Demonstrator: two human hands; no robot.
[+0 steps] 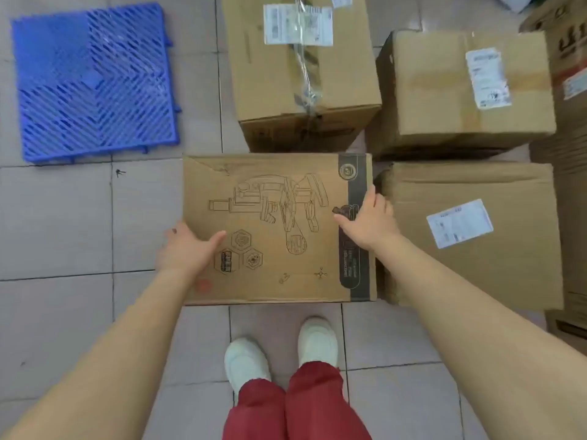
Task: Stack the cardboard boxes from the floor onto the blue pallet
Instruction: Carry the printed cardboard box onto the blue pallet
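A flat cardboard box printed with a line drawing (273, 198) lies in front of my feet. My left hand (185, 249) grips its left edge, thumb on top. My right hand (370, 222) grips its right edge over a dark printed strip. The blue slatted pallet (92, 81) lies bare on the tiled floor at the upper left, apart from the box. Three more cardboard boxes stand close by: one with a white label and tape (298, 68) behind the held box, one with a label (463, 84) at the upper right, one with a label (470, 233) directly right.
Taller cartons (568, 58) line the right edge of the view. My white shoes (247, 360) and red trousers stand just behind the held box. Grey floor tiles (63, 223) stretch between the box and the pallet.
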